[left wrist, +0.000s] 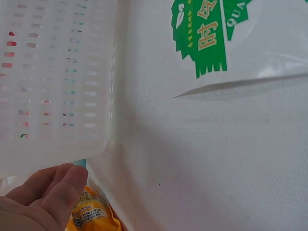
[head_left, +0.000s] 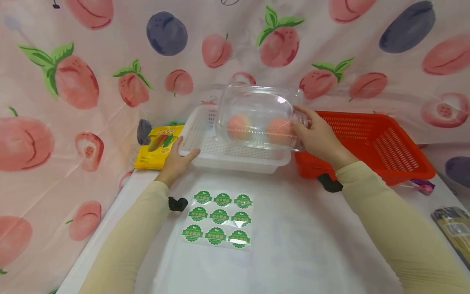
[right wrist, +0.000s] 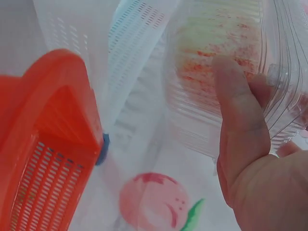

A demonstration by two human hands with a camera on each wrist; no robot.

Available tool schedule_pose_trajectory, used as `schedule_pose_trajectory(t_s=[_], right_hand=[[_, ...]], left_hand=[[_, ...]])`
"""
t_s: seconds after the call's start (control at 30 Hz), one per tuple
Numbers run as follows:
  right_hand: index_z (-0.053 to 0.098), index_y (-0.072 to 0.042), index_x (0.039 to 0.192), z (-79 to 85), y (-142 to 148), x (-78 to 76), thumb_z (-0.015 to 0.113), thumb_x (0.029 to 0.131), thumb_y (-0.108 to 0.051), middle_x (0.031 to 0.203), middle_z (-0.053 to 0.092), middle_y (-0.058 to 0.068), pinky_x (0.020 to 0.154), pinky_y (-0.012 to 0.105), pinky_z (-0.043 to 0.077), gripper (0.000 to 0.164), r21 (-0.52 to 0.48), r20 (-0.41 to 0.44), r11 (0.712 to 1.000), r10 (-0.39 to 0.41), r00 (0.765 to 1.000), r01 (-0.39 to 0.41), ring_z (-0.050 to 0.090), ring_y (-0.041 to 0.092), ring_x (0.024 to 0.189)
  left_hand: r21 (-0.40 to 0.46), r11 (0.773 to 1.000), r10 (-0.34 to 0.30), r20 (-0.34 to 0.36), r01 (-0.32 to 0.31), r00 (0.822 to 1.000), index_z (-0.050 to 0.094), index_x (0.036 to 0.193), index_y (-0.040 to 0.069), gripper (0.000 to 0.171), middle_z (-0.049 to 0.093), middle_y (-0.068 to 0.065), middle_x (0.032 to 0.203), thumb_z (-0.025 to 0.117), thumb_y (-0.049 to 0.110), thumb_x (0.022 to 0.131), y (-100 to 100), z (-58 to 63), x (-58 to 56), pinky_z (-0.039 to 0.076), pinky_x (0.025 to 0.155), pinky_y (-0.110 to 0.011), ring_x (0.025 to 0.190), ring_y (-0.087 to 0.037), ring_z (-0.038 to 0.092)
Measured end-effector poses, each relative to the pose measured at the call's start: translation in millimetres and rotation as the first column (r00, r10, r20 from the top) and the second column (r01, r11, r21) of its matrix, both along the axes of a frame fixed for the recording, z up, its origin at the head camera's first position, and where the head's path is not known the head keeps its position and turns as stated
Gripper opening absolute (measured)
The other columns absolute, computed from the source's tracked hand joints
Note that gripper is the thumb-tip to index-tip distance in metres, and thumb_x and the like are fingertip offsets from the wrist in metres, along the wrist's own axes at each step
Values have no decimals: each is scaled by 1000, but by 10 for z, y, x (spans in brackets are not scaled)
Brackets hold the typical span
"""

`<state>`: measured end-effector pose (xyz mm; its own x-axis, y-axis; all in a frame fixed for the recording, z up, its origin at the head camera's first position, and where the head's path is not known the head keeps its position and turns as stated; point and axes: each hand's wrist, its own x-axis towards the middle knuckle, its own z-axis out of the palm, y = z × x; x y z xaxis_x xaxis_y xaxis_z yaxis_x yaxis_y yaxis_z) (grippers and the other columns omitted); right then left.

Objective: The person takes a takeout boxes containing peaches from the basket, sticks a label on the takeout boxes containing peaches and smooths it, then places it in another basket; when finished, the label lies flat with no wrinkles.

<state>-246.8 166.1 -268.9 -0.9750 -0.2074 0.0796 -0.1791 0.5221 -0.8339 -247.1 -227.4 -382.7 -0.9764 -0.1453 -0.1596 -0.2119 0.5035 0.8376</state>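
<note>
Head view shows the clear plastic clamshell box (head_left: 262, 102), with 2 yellow-and-red fruits (head_left: 238, 126) inside, held above the white perforated basket (head_left: 238, 163) on the counter (head_left: 293, 245). Its long axis runs left to right, the right end slightly nearer; the oval-marked face tilts up and toward the near side, and the fruits lie along the near edge. The right hand (head_left: 317, 139) pinches the box's right end, this grip grasping it with the thumb on 1 face; its sleeved forearm (head_left: 389, 220) slants from near right toward far left. The left hand (head_left: 176, 161) has its grip released, thumb spread from the fingers around the basket's near left corner, its forearm angling far and right.
</note>
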Motion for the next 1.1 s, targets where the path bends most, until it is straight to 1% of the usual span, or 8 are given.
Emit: schedule_pose_trajectory(t_s=[0.23,0.37,0.5,0.63,0.8,0.87,0.93,1.1], right_hand=[[28,-27,159,12,208,236,48,104,-39,110,53,19,70,31,58,60,31,-31,1000,-4,1000,5,59,31,88],[26,-25,159,-2,369,385,47,104,-39,118,51,20,69,29,58,61,62,-27,998,-20,999,22,58,32,92],[25,-20,159,-39,552,538,47,104,-39,125,47,22,69,25,55,61,114,-33,992,-50,998,53,53,35,100],[26,-18,159,-105,719,688,47,104,-40,128,44,25,71,27,54,62,149,-31,986,-72,997,76,49,39,107],[27,-12,157,-210,883,867,48,106,-32,123,44,26,65,27,57,59,130,-45,989,-61,997,66,52,39,100],[27,-11,156,-242,936,945,48,106,-31,122,44,26,64,30,59,58,115,-42,991,-63,997,67,55,40,96],[26,-10,156,-273,985,1014,49,106,-31,123,43,27,63,34,60,59,114,-42,991,-70,997,75,56,42,95],[26,-10,156,-339,1097,1163,50,106,-29,126,42,29,61,39,61,59,138,-56,987,-81,995,88,56,46,99]], left_hand=[[17,1000,4,23,-5,1000,0,162,32,105,13,-8,166,61,71,86,-5,-25,7,20,114,-65,146,-38,24],[23,1000,2,25,-3,1000,0,162,31,101,13,-8,166,61,66,89,6,-23,16,19,114,-65,146,-38,23],[13,1000,-2,19,2,1000,0,162,30,99,13,-9,166,61,63,91,11,-17,17,19,114,-66,145,-39,23],[0,1000,-7,19,7,1000,-2,162,31,103,11,-9,167,60,68,89,5,-11,18,18,113,-67,146,-39,22],[-8,1000,-3,23,4,1000,-2,162,31,101,11,-9,167,59,67,90,8,-3,22,18,113,-67,146,-40,21],[-7,1000,-4,20,4,1000,-2,162,31,100,10,-9,167,60,65,91,6,-3,19,17,114,-67,146,-40,21],[-10,1000,-8,19,8,1000,-2,162,31,102,9,-9,167,59,67,90,2,-3,13,17,114,-67,146,-40,20],[-11,1000,-15,11,15,1000,-2,162,30,106,9,-9,167,59,73,86,10,10,7,17,114,-66,146,-39,21]])
